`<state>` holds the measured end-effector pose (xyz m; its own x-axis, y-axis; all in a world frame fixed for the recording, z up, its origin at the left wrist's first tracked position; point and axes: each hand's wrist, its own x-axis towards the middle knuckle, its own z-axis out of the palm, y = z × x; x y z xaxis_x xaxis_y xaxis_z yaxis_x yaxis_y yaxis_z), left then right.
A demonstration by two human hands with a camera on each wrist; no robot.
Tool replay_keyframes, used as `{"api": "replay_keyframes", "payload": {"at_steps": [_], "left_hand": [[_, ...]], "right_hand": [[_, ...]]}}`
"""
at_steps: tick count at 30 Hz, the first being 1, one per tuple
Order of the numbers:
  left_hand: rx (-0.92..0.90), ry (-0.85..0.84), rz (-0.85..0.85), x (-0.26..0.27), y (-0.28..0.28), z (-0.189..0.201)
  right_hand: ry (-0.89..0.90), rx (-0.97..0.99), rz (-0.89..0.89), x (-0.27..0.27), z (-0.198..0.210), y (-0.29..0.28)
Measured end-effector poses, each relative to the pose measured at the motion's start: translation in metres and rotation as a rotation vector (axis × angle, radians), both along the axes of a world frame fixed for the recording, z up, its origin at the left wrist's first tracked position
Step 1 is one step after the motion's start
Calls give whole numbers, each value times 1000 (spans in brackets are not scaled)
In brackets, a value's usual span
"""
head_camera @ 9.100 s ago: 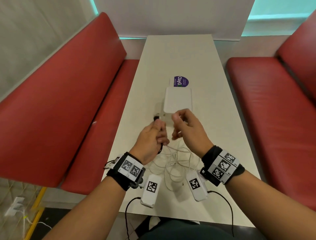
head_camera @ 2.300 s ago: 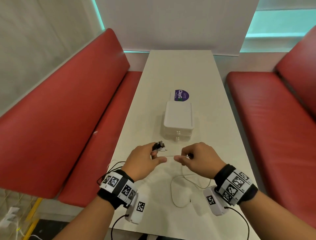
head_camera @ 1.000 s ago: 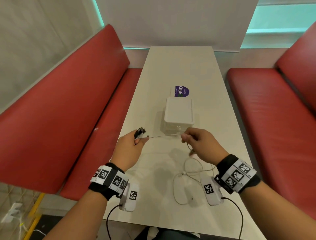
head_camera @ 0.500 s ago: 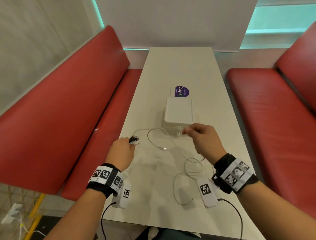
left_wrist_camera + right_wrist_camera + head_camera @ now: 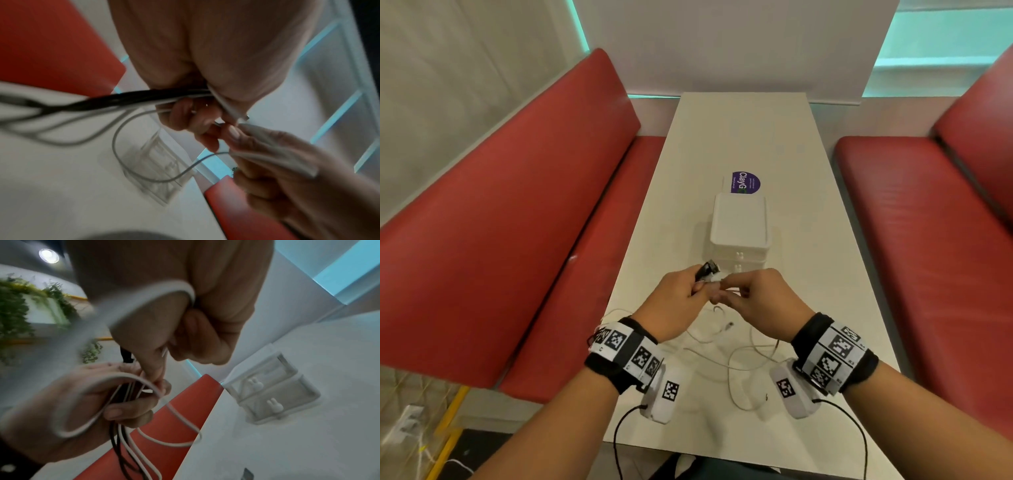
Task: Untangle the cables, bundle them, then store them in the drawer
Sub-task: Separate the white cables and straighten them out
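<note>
Above the near half of the table, my left hand (image 5: 697, 287) grips a bunch of cable strands: a black cable (image 5: 127, 99) whose plug (image 5: 708, 268) sticks up past the knuckles, and white cable (image 5: 131, 444) beside it. My right hand (image 5: 727, 291) meets the left and pinches a loop of the white cable (image 5: 144, 381) against the bunch. Slack white cable (image 5: 736, 363) lies in loose curves on the table under both wrists. The small white two-drawer box (image 5: 739, 233) stands just beyond the hands, both drawers closed, with rabbit-shaped knobs (image 5: 272, 404).
The long white table (image 5: 743, 130) runs away from me between two red benches (image 5: 517, 233) (image 5: 914, 222). A purple round sticker (image 5: 745, 182) lies behind the box. A white wall panel closes off the table's far end.
Half a second ago my hands were apart with a slack white strand between them. My right hand has come left to the left hand, bringing a loop of white cable to the bunch.
</note>
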<state>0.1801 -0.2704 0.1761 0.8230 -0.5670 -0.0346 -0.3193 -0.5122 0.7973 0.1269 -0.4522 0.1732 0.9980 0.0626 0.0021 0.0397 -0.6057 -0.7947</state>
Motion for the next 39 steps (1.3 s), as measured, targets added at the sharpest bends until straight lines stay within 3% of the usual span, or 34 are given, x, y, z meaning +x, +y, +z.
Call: {"api": "replay_keyframes", "payload": {"at_steps": [5,8,10,13,16,18,22,25,28,31,34,39], "left_hand": [[104,-37,-143,11,7,12],[138,-50,-38,25,27,8],[171,-96,73,34,45,5],[231,-189,285,50,73,-2],[348,-249,471,62,97,-5],[377,-247,486,63,103,-7],[290,-279,411,61,96,-18],[89,-274,406,58,85,-13],[-93,-125,435,45,64,-2],[-259,6,398,30,33,8],[-545,197,338,20,9,13],[-936,472,343,23,10,25]], "right_hand": [[139,202,-6,-8,2,5],[227,388,-184,-9,1,-11],[253,364,-229,-13,1,-31],[272,177,-163,-17,3,-56],[190,-33,-231,-15,5,-77],[173,-146,-298,-13,4,-88],[85,-715,-518,-5,-6,-96],[-26,-808,-559,3,-13,-98],[-235,-730,-475,6,-2,-71],[-417,-427,-153,5,15,-24],[-270,-11,141,0,20,21],[-24,169,44,8,3,40]]}}
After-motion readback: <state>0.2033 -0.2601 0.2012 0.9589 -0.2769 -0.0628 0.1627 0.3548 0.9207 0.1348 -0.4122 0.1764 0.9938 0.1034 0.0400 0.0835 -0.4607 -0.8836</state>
